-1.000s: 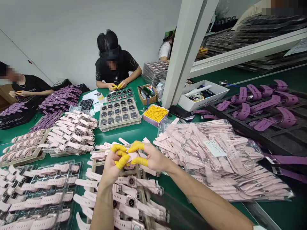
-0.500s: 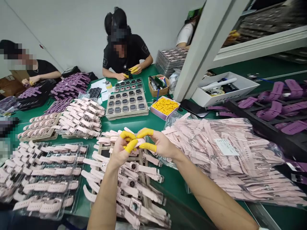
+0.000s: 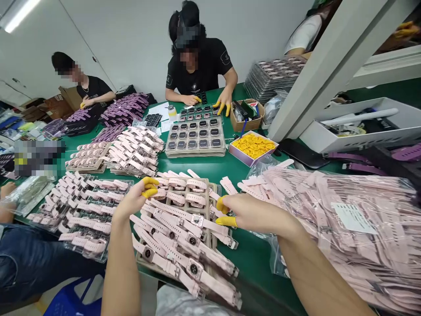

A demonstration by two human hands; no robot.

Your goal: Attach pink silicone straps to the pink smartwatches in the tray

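Observation:
My left hand (image 3: pixel 136 197), with yellow finger covers, is at the upper left of the tray (image 3: pixel 210 206). Its closed fingertips are on a looped pink watch band (image 3: pixel 159 193). To the right of the tray is my right hand (image 3: pixel 241 211), thumb and fingers apart with nothing seen between them. More looped bands (image 3: pixel 196 185) sit in the tray's upper slots. Watches with long pink straps (image 3: pixel 194 268) lie slanted over its lower part, some showing round dark sensors.
At right lies a bag of pink straps (image 3: pixel 315 210). Yellow finger covers fill a small box (image 3: pixel 253 145). Ahead is a stack of trays with dark watch faces (image 3: pixel 195 136). Pink banded watches (image 3: pixel 92 210) are at left. A person (image 3: pixel 197 66) works across the table.
My hands have moved apart and down from a shared hold on a pink piece, left hand to the tray's left, right hand to its right. The view has shifted left. The person opposite has reached over the dark faces.

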